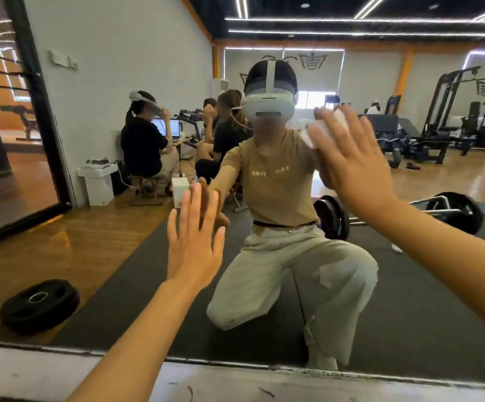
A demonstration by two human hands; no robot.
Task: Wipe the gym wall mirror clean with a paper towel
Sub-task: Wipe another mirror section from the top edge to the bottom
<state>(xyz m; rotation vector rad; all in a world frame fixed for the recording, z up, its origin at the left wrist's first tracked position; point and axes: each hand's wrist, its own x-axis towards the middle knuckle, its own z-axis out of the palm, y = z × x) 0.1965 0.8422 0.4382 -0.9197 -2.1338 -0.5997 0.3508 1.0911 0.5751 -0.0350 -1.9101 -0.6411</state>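
Gym mirror (409,271) ahead, both my hands on the glass.
Right hand (354,166) flat, fingers straight, pressing paper towel (318,133) against mirror upper right; left hand (193,242) open, palm near mirror centre, holding nothing.

White paper towel (323,129); reflected: tan shirt (276,184), pale grey trousers (290,274), black weight plate (39,306), dark mat (137,274).

Bare forearms, no sleeves on left hand (192,242) or right hand (354,166).
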